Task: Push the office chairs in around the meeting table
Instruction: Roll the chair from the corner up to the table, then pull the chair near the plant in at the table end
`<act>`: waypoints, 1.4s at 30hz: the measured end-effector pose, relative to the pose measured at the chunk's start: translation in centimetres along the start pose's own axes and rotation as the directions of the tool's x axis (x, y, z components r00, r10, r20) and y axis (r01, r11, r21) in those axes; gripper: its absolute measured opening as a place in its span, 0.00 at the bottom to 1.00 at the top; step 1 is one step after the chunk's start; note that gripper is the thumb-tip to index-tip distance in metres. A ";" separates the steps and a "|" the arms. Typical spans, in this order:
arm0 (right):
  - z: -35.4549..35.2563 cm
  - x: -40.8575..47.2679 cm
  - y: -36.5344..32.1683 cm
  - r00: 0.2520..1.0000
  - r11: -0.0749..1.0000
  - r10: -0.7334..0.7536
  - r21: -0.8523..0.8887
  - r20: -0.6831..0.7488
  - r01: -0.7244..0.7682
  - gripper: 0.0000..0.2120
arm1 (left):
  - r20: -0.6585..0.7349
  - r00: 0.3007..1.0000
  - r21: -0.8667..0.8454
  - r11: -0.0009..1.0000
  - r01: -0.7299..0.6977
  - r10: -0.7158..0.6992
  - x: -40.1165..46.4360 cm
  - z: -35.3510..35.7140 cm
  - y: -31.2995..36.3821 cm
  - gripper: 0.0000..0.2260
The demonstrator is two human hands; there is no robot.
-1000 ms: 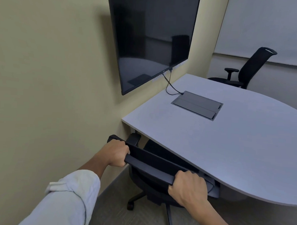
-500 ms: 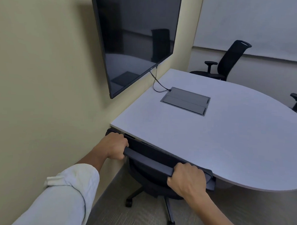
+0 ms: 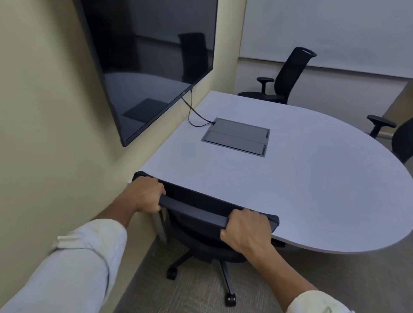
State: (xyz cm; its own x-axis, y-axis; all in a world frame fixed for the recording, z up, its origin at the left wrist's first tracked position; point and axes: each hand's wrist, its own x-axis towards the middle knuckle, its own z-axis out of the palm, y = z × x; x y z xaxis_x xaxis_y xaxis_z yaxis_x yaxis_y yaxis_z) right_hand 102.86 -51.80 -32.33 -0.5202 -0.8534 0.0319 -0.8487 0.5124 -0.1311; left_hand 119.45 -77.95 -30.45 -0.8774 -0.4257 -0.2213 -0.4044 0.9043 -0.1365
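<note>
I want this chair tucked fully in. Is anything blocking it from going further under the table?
Nothing separate shows in its path. The chair, gripped by the left hand and right hand, already has its backrest top against the table edge, which stops it. Under the table is hidden.

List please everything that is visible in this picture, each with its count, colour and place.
near chair: 1, black, backrest top at the near table edge, seat under it
far chair: 1, black, beyond the far table edge
right chair: 1, black, at the table's right, partly cut off
table: 1, light grey, against the wall
cable box: 1, dark grey, set in the tabletop
screen: 1, black, on the left wall
cable: 1, black, from screen to box
left hand: grips the backrest top
right hand: grips the backrest top
</note>
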 end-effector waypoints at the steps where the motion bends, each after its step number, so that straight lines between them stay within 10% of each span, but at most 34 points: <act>1: 0.1 0.2 0.0 1.000 1.000 -0.008 -0.003 -0.013 0.008 0.10 | -0.005 1.000 0.001 1.000 -0.001 0.001 0.2 0.2 -0.3 0.03; 13: -0.6 -1.5 0.2 0.995 0.999 -0.037 0.033 -0.097 0.040 0.11 | -0.308 0.945 -0.197 0.979 0.048 -0.109 -2.2 0.8 3.2 0.06; 21: -1.1 -6.9 6.8 0.931 0.944 -0.238 0.160 -0.277 0.289 0.24 | -0.513 0.850 -0.209 0.943 -0.259 0.120 -3.3 0.3 11.2 0.24; 42: -14.4 -25.4 48.3 0.854 0.938 0.316 0.003 -0.412 -0.346 0.40 | -0.540 0.805 -0.116 0.925 -0.361 0.246 11.0 -17.4 57.8 0.46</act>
State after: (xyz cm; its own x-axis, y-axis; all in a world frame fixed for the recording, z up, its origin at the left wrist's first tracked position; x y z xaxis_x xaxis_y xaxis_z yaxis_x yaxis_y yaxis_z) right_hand 73.71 -4.01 -25.25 -0.7524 -0.5279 0.3940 -0.6161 0.7756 -0.1375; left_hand 81.94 -29.87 -24.00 -0.9453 -0.1037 0.3094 -0.0875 0.9940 0.0657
